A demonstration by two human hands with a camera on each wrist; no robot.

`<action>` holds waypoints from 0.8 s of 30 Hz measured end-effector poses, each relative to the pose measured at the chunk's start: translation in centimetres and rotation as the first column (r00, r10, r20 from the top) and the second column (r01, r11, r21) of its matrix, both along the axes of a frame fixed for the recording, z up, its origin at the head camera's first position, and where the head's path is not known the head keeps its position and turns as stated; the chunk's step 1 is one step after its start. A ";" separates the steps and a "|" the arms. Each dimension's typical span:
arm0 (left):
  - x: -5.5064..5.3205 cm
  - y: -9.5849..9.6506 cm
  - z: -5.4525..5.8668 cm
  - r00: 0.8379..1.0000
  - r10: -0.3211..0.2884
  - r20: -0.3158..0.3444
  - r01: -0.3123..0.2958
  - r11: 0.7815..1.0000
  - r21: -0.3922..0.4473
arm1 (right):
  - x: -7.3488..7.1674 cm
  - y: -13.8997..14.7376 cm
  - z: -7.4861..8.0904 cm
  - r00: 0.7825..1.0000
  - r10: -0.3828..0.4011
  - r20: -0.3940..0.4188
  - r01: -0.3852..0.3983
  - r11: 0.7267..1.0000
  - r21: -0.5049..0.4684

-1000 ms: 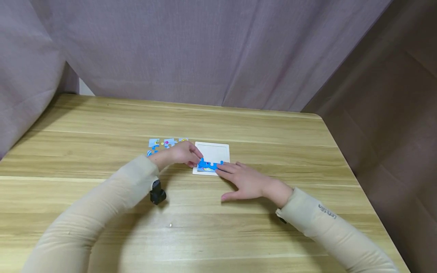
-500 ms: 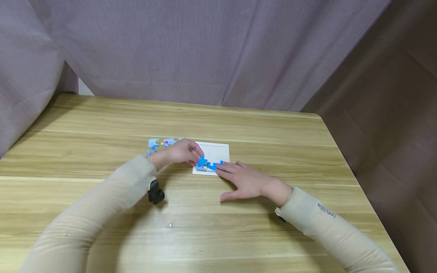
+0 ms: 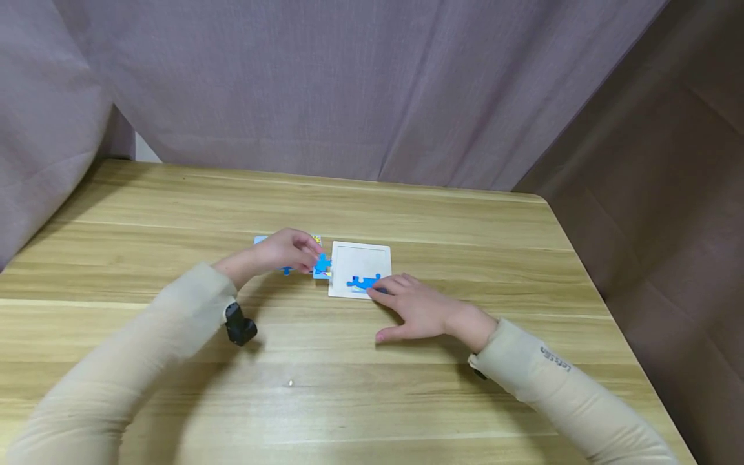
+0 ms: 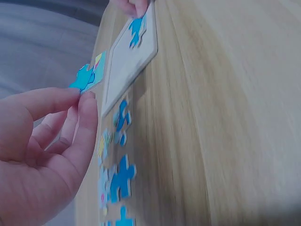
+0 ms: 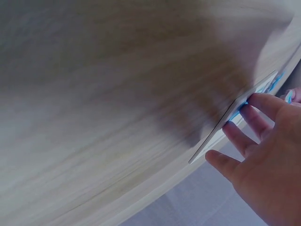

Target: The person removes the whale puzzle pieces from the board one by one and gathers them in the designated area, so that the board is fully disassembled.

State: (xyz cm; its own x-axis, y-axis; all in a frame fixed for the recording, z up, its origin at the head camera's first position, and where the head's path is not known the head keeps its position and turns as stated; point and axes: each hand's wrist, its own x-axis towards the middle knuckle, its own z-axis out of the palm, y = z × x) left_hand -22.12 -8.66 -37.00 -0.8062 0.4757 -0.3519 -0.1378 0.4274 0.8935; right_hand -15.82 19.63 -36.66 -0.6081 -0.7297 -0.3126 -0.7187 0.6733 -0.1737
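Note:
My left hand (image 3: 283, 250) pinches a blue jigsaw puzzle piece (image 4: 86, 75) between thumb and fingertips. In the left wrist view that piece is raised above the table, beside the white puzzle tray (image 4: 113, 80). My right hand (image 3: 415, 307) lies over the tray's near right corner with its fingers stretched out. Its fingertips rest on blue puzzle pieces (image 3: 363, 283) set along the tray's near side; they partly cover them. The right wrist view shows the fingers (image 5: 237, 139) spread across the tray's edge.
More loose puzzle pieces (image 4: 123, 179) lie on the table left of the tray, mostly behind my left hand in the head view. A tiny pale speck (image 3: 291, 383) is on the wooden table (image 3: 349, 413). A grey curtain (image 3: 279, 90) hangs behind the table's far edge.
My left hand has lifted a puzzle piece out of the tray's near left corner and carried it left, past the tray's edge. My right hand has stayed in place.

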 end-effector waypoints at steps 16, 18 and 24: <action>0.6 -4.9 0.2 1.000 0.029 -0.009 -0.029 0.999 0.032 | -0.3 -0.1 0.0 1.000 0.002 -0.004 -0.002 1.000 0.006; 0.8 -5.5 0.3 0.999 0.032 -0.008 -0.031 0.999 0.033 | -0.3 -0.1 0.1 1.000 0.004 -0.003 -0.004 1.000 0.007; 1.3 -6.9 0.1 1.000 0.031 -0.004 -0.031 0.999 0.034 | -0.3 -0.2 0.1 1.000 0.005 0.002 -0.005 1.000 0.000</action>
